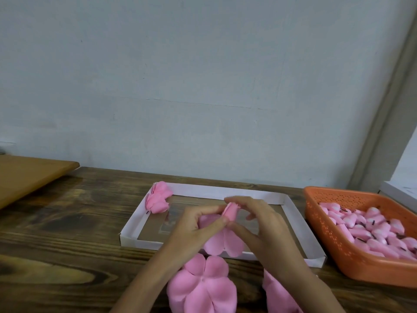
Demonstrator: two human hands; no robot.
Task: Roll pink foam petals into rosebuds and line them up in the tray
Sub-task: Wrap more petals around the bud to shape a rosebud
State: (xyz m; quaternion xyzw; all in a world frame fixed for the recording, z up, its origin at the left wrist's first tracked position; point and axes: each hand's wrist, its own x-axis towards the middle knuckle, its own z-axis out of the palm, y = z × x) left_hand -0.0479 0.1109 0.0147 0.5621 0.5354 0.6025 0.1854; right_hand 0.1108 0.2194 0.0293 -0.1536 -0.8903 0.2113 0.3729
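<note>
Fingers of left hand (191,224) and right hand (259,224) both pinch the half-rolled petal (230,212) above the tray (295,213).

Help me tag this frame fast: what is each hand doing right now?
Left hand: pinches the half-rolled pink foam rosebud, with its loose petals hanging below.
Right hand: fingers curled round the same rosebud.
</note>
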